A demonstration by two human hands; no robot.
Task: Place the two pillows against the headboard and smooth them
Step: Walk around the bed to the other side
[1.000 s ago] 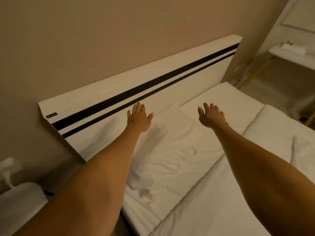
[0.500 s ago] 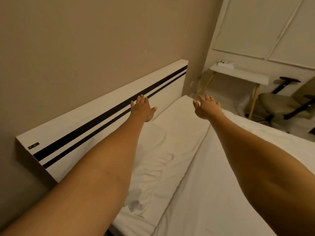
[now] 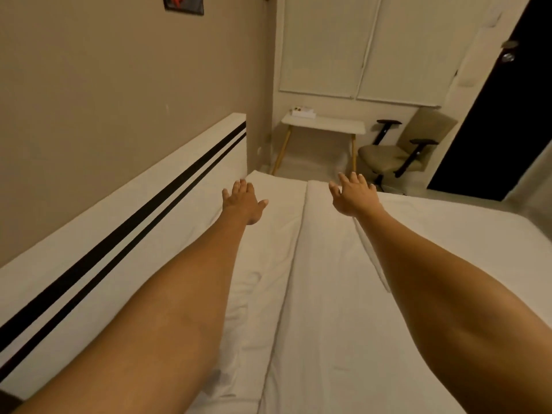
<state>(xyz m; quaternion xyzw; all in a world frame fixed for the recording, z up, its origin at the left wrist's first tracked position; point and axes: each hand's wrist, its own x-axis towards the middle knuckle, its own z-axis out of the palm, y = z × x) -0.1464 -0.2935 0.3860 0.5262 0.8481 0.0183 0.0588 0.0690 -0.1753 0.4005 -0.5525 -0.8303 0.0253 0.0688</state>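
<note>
A white headboard [image 3: 167,198] with two black stripes runs along the left wall. White pillows lie flat beside it: a near, wrinkled pillow [image 3: 254,297] mostly under my left arm, and a far pillow [image 3: 280,192] toward the bed's end. My left hand [image 3: 243,201] is stretched out, fingers apart, over the far pillow and holds nothing. My right hand [image 3: 354,195] reaches out open above the white duvet [image 3: 343,309], near its far edge. Whether either hand touches the fabric is unclear.
Beyond the bed stand a small white side table [image 3: 325,127] on wooden legs with a small box on it, and a beige office chair [image 3: 400,153]. White closet doors [image 3: 358,46] fill the back wall; a dark doorway [image 3: 501,121] opens at the right.
Both arms have swept farther along the bed toward its far end, from the near pillow to the far one. My view has lifted, showing the table, chair and closet.
</note>
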